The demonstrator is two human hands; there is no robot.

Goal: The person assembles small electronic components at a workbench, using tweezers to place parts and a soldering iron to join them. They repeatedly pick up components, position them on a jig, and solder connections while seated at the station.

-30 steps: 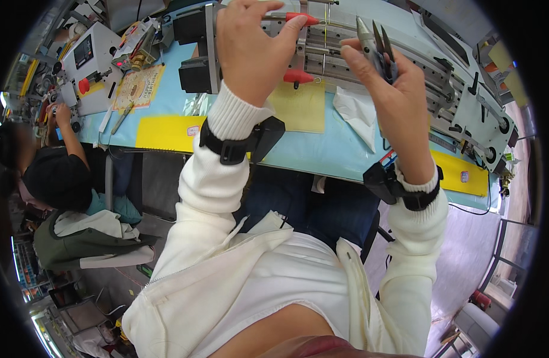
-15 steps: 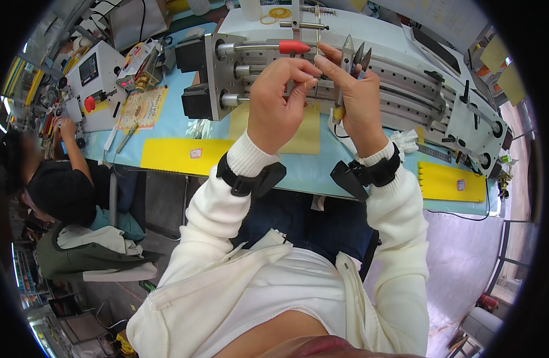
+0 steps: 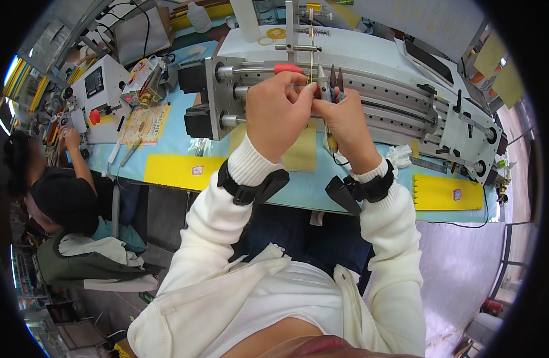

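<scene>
My left hand (image 3: pixel 277 116) is closed in a pinch over the metal rails of a long linear-slide machine (image 3: pixel 382 89). A thin yellow thread or wire (image 3: pixel 312 53) runs down from a guide post into its fingertips; the pinched end is hidden. Close beside it, almost touching, my right hand (image 3: pixel 347 128) is wrapped round a grey pen-shaped tool (image 3: pixel 323 79) with a conical tip and yellowish lower end. The same hand holds snips (image 3: pixel 340 79) with two pointed blades standing apart, pointing away from me. Just beyond my left fingers sits a red tapered piece (image 3: pixel 287 68) on the machine.
Spring tensioners (image 3: pixel 313 32) stand on the post (image 3: pixel 291 36) at the back. Yellow strips (image 3: pixel 183 170) lie along the front edge of the blue-covered table (image 3: pixel 274 194). Crumpled white tissue (image 3: pixel 398 156) lies right of my hands. A co-worker (image 3: pixel 65 191) sits at the left.
My right hand has moved left with its tools, closer to my left hand. The left hand keeps its pinch at the thread. The whole view has shifted, with the machine lower in the picture.
</scene>
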